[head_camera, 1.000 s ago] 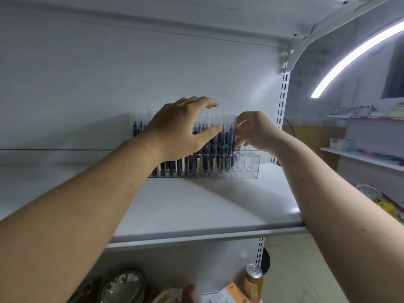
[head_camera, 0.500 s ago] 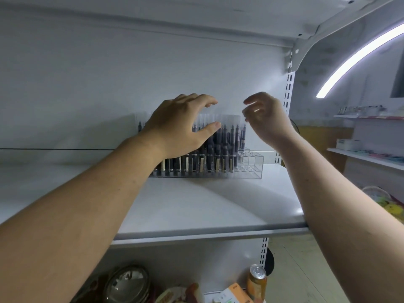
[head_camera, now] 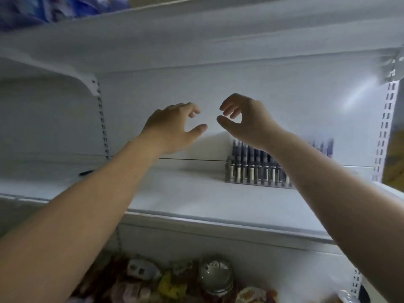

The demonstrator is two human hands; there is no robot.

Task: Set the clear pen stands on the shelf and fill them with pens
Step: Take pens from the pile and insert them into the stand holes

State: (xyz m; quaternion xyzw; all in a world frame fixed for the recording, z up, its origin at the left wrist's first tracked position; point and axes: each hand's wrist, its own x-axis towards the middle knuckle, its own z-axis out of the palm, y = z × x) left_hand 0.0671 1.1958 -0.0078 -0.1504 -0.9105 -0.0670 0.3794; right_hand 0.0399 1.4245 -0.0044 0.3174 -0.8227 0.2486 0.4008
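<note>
The pen stand (head_camera: 251, 178) sits on the right part of the shelf (head_camera: 196, 200), against the back wall, with pens (head_camera: 247, 152) upright in it. The right hand (head_camera: 247, 121) hangs above its left end, the left hand (head_camera: 172, 127) just left of that, and a loose pen (head_camera: 86, 172) lies far left.

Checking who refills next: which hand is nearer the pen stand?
Right. The right hand hovers above the pen stand, near its left end; the left hand is farther left.
</note>
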